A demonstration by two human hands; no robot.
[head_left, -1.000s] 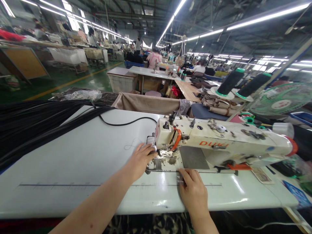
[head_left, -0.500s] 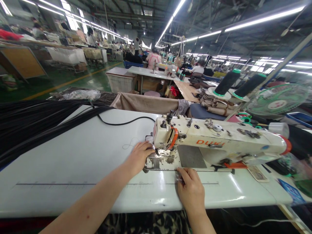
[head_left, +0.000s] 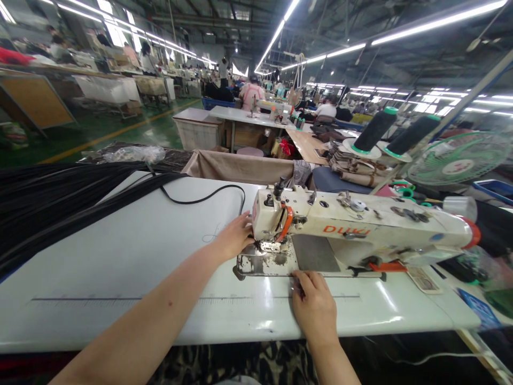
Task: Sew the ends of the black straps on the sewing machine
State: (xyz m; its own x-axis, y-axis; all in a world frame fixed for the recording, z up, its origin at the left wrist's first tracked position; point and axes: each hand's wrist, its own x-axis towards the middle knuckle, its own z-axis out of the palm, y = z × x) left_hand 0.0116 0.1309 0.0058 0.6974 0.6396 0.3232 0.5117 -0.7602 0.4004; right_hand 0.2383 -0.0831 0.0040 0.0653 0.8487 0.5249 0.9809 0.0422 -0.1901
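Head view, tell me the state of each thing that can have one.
Sewing machine, upright; running or not, cannot tell
Left hand, fingers bent at the machine's left end; grip hidden
Right hand, fingers curled at the machine's front edge
Black cord, curved, running toward the left hand
Ceiling light, lit
Fan, cannot tell whether spinning
Thread cones, wound with dark thread
Plastic wrap, crumpled

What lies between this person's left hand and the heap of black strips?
White tabletop, a loose thread, and one thin black strip curving across, in the head view.
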